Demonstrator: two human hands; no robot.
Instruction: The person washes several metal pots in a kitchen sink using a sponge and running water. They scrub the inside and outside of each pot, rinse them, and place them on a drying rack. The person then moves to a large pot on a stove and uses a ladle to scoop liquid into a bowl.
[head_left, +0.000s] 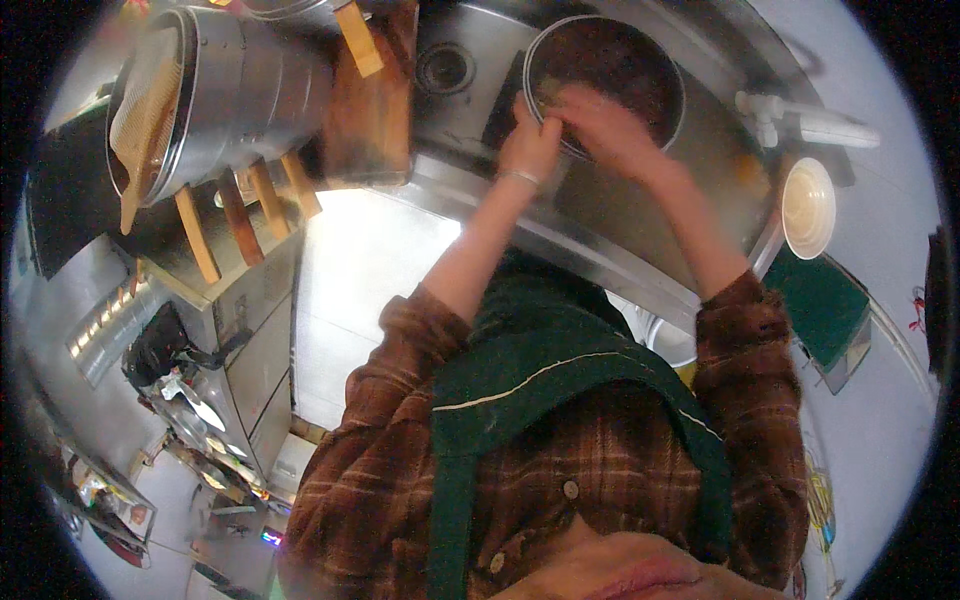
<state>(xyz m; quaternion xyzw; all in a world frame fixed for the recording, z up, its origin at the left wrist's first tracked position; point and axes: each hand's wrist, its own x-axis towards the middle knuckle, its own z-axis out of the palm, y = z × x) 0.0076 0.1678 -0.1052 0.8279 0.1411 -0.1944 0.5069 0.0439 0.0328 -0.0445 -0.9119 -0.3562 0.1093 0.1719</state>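
Note:
A round metal basin with a thin bright rim stands in a stainless steel sink. Its inside looks dark and brownish, and what it contains is too blurred to name. At the basin's near left rim, my left hand grips the edge, with a thin band around the wrist. My right hand reaches over the near rim into the basin, its fingers blurred and close to my left fingertips. Something small and yellowish-green shows by those fingertips. Whether the right fingers hold anything is hidden by blur.
Left of the sink is a wooden board. Beyond it stands a large metal pot holding a perforated, tan-looking piece. Several wooden handles jut over a drawer cabinet. At right are a pale bowl and a white pipe.

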